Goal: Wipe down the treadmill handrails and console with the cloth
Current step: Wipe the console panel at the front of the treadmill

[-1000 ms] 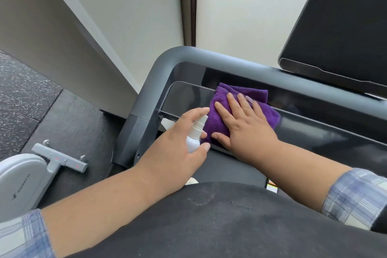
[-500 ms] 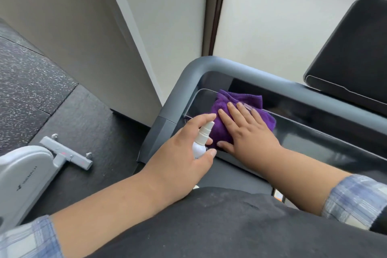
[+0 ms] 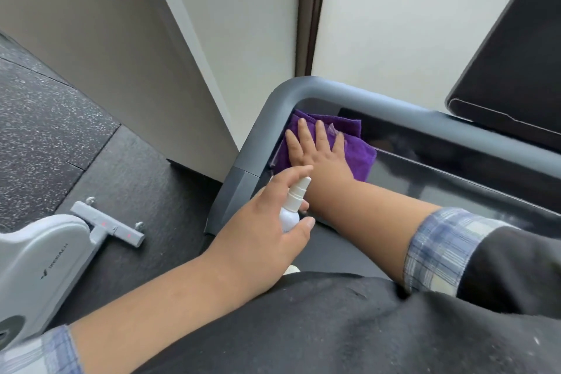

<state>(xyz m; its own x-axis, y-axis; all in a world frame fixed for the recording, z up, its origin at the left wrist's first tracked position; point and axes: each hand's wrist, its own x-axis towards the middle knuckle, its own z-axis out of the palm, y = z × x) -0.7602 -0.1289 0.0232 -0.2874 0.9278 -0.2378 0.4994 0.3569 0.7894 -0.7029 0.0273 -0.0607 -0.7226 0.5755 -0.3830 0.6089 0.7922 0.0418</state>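
The purple cloth (image 3: 355, 149) was spread on the dark glossy console panel (image 3: 455, 179) of the treadmill, tucked into the panel's far left corner just inside the curved grey handrail (image 3: 273, 112). It lay directly beneath the right hand (image 3: 318, 155), which was pressed flat upon it with the fingers (image 3: 321, 133) straight and slightly splayed, the fingertips pointed toward the rail's bend. Cloth was left showing past the fingertips and to the right of the palm. The right forearm was stretched forward and leftward across the body, a plaid cuff (image 3: 440, 249) pushed up near the elbow.

The left hand (image 3: 267, 228) was held nearer the body, just in front of the right wrist. A small white spray bottle (image 3: 293, 209) was gripped in it, the thumb curled round the lower body and the index finger laid over the nozzle, which seemed aimed toward the cloth, though the tip was blurred.

A black screen (image 3: 516, 70) was tilted above the rail at the right, and part of a grey exercise machine (image 3: 45, 258) stood on the dark speckled floor (image 3: 45, 118) at the left.
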